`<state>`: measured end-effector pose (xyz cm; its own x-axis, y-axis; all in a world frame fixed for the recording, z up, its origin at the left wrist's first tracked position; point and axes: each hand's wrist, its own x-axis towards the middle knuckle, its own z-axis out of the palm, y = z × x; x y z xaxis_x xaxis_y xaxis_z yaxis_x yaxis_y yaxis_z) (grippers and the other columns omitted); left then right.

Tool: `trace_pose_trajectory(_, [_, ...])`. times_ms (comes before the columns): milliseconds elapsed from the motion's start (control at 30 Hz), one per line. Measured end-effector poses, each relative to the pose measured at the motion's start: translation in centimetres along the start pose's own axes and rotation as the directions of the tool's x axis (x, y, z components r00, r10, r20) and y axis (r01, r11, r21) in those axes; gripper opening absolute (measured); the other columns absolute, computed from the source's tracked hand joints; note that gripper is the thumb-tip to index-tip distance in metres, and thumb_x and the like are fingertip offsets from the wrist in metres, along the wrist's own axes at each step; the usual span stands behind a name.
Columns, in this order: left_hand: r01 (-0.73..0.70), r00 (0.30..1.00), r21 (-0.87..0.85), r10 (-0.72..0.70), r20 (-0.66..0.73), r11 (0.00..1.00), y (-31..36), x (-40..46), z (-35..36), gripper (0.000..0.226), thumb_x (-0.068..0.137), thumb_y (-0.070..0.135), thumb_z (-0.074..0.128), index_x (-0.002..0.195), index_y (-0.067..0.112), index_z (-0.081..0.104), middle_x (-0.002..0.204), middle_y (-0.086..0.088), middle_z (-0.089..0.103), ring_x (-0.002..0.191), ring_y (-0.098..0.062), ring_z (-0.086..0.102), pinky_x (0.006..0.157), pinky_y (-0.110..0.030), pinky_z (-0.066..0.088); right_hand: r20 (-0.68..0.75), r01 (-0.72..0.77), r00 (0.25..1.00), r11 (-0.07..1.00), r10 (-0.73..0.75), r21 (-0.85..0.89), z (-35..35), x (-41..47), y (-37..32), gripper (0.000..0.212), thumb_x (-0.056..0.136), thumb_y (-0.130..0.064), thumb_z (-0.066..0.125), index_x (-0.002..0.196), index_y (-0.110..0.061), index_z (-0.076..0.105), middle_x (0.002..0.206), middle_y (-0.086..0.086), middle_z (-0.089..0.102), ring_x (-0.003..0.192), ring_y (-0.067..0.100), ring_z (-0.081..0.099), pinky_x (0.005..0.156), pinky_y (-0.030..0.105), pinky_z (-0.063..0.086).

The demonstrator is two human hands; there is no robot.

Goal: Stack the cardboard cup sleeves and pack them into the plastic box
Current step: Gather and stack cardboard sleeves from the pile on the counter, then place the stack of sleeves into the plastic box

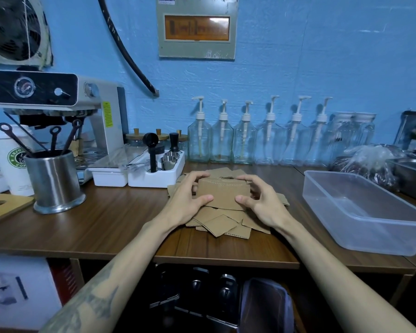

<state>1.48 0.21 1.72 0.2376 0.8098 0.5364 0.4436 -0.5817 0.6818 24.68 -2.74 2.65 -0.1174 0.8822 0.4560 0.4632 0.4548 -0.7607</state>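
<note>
Plastic box point(360, 212) cut by right edge; stack count unreadable.

Between the fingers point(203, 177) sits a stack of cup sleeves point(222, 193) of matt brown corrugated cardboard, its fluted edges showing; loose sleeves point(222, 224) of the same paper lie beneath. The bench point(101, 219) under them is dark wood-grain with a soft sheen. Right of the fingers, the plastic box point(360, 212) is clear and smooth. Left, a metal cup point(54, 181) looks brushed and dull; behind, glossy glass bottles point(222, 143).
</note>
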Motion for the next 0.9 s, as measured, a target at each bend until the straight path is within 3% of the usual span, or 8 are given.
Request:
trace_pose_trajectory(100, [0.017, 0.999, -0.059, -0.015, 0.036, 0.998, 0.1, 0.0, -0.2, 0.047, 0.084, 0.02, 0.075, 0.122, 0.036, 0.051, 0.127, 0.007, 0.056, 0.114, -0.008, 0.052, 0.089, -0.012, 0.04, 0.029, -0.001, 1.0, 1.0, 0.001, 0.016, -0.2, 0.2, 0.1, 0.042, 0.086, -0.018, 0.075, 0.112, -0.046, 0.057, 0.123, -0.003, 0.063, 0.116, 0.012, 0.057, 0.091, 0.018, 0.043])
trace_pose_trajectory(200, [0.016, 0.999, -0.087, -0.011, 0.053, 0.996, 0.2, 0.0, -0.3, 0.046, 0.085, 0.015, 0.074, 0.121, 0.033, 0.051, 0.119, 0.006, 0.059, 0.101, -0.001, 0.054, 0.08, -0.007, 0.039, 0.036, -0.029, 0.999, 0.996, 0.032, -0.079, -0.4, 0.8, -0.6, 0.037, 0.083, -0.031, 0.075, 0.114, -0.044, 0.058, 0.121, -0.01, 0.062, 0.11, 0.013, 0.058, 0.098, 0.038, 0.048])
trace_pose_trajectory(300, [0.015, 0.998, -0.1, -0.01, 0.056, 0.995, 0.4, -0.1, -0.2, 0.045, 0.087, 0.01, 0.072, 0.122, 0.027, 0.051, 0.108, 0.013, 0.059, 0.086, 0.013, 0.054, 0.077, -0.003, 0.038, 0.052, 0.078, 0.997, 0.921, -0.063, -0.381, -0.4, 2.0, -1.8, 0.047, 0.084, -0.048, 0.069, 0.128, -0.037, 0.057, 0.128, -0.012, 0.053, 0.121, 0.011, 0.043, 0.105, 0.037, 0.032])
trace_pose_trajectory(400, [0.007, 0.999, -0.106, -0.002, 0.048, 0.994, 0.4, -0.2, -0.2, 0.044, 0.086, 0.008, 0.072, 0.121, 0.025, 0.051, 0.1, 0.016, 0.058, 0.082, 0.015, 0.053, 0.076, -0.004, 0.038, 0.148, 0.164, 0.984, 0.812, -0.097, -0.56, 0.1, 3.1, -3.3, 0.051, 0.087, -0.056, 0.062, 0.133, -0.034, 0.056, 0.128, -0.011, 0.053, 0.121, 0.013, 0.04, 0.098, 0.035, 0.025])
trace_pose_trajectory(600, [0.011, 0.999, -0.118, -0.005, 0.052, 0.993, 0.4, -0.3, -0.3, 0.048, 0.086, 0.013, 0.074, 0.124, 0.029, 0.049, 0.111, 0.007, 0.064, 0.092, 0.007, 0.057, 0.078, -0.005, 0.04, 0.216, 0.16, 0.976, 0.802, -0.04, -0.575, 0.5, 4.2, -4.2, 0.043, 0.084, -0.052, 0.069, 0.123, -0.034, 0.061, 0.12, -0.008, 0.068, 0.113, 0.02, 0.056, 0.096, 0.036, 0.028])
trace_pose_trajectory(733, [0.002, 0.999, -0.155, 0.003, 0.037, 0.988, 0.7, -0.4, -0.4, 0.059, 0.084, 0.021, 0.076, 0.133, 0.033, 0.046, 0.124, 0.006, 0.061, 0.114, -0.004, 0.056, 0.088, -0.006, 0.042, 0.179, 0.144, 0.982, 0.826, -0.053, -0.546, 0.2, 3.9, -4.7, 0.04, 0.085, -0.049, 0.071, 0.119, -0.03, 0.062, 0.117, -0.007, 0.069, 0.112, 0.02, 0.057, 0.1, 0.036, 0.031])
trace_pose_trajectory(800, [0.003, 1.0, -0.226, 0.0, 0.013, 0.974, 1.2, -0.3, -0.6, 0.064, 0.085, 0.022, 0.076, 0.139, 0.029, 0.043, 0.125, 0.006, 0.06, 0.114, -0.004, 0.058, 0.091, -0.012, 0.045, 0.175, 0.118, 0.984, 0.853, -0.031, -0.509, -0.7, 3.8, -5.4, 0.04, 0.084, -0.045, 0.073, 0.118, -0.027, 0.064, 0.112, -0.006, 0.069, 0.11, 0.019, 0.059, 0.105, 0.04, 0.036])
trace_pose_trajectory(900, [-0.01, 1.0, -0.303, 0.01, -0.001, 0.953, 2.3, 0.3, -0.9, 0.063, 0.088, 0.023, 0.072, 0.143, 0.021, 0.041, 0.126, 0.008, 0.06, 0.113, -0.004, 0.06, 0.097, -0.024, 0.047, 0.135, 0.045, 0.991, 0.89, 0.019, -0.454, -3.6, 3.7, -6.0, 0.033, 0.084, -0.04, 0.075, 0.113, -0.028, 0.064, 0.106, -0.006, 0.068, 0.105, 0.018, 0.061, 0.101, 0.04, 0.044])
